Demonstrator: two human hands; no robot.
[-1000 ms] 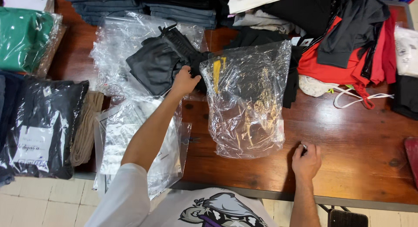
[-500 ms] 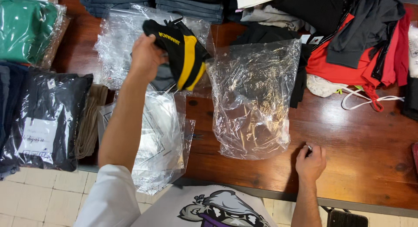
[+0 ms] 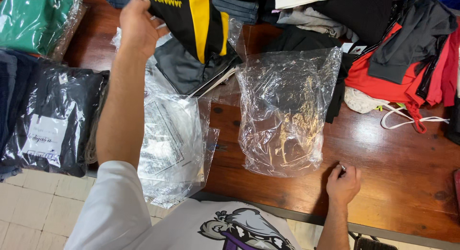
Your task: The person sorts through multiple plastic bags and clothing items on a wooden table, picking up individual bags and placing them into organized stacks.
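Note:
My left hand (image 3: 139,27) is raised at the upper left and grips a folded black garment with yellow stripes (image 3: 194,22), lifted off the table. Under it lies a dark grey folded garment (image 3: 187,70) on clear plastic. My right hand (image 3: 342,183) rests on the wooden table (image 3: 383,183) near its front edge, fingers curled, with something small and pale at the fingertips. An empty clear plastic bag (image 3: 287,111) lies flat just left of and beyond that hand.
A stack of clear bags (image 3: 167,149) hangs over the table's front edge. A bagged black garment (image 3: 52,120) and a bagged green one (image 3: 33,20) lie at the left. Red, black and grey clothes (image 3: 407,63) pile up at the back right.
My left hand has picked the black and yellow garment off the pile and raised it up and to the left. My right hand has stayed on the table.

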